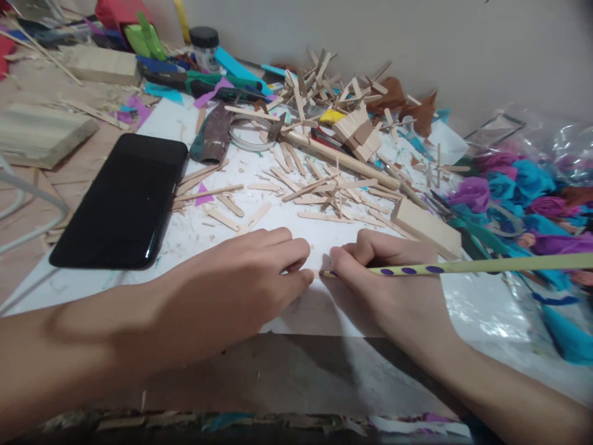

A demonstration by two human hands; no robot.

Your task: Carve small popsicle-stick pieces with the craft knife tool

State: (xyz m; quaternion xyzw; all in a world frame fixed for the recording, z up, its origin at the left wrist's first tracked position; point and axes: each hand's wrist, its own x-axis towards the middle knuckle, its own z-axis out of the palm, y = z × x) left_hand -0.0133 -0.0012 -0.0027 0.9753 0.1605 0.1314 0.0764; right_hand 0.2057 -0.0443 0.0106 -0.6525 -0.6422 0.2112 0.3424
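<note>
A yellow-green pencil [467, 266] with dark purple dots is gripped in my right hand [384, 278]. Its tip points left, right beside the fingertips of my left hand [264, 272]. The fingers of that left hand are closed together and pressed down on white paper [296, 309]; a tiny pale bit shows at their tips, but what they hold is hidden. Just beyond both hands lie several loose wooden craft sticks [324, 217], some whole and some cut.
A black phone [123, 204] lies to the left. Behind are a hammer [333, 151], a tape ring [252, 133] and a heap of sticks [319, 86]. A wood block [426, 228] sits right, before crepe paper flowers [519, 179] in plastic. The table's front edge is close.
</note>
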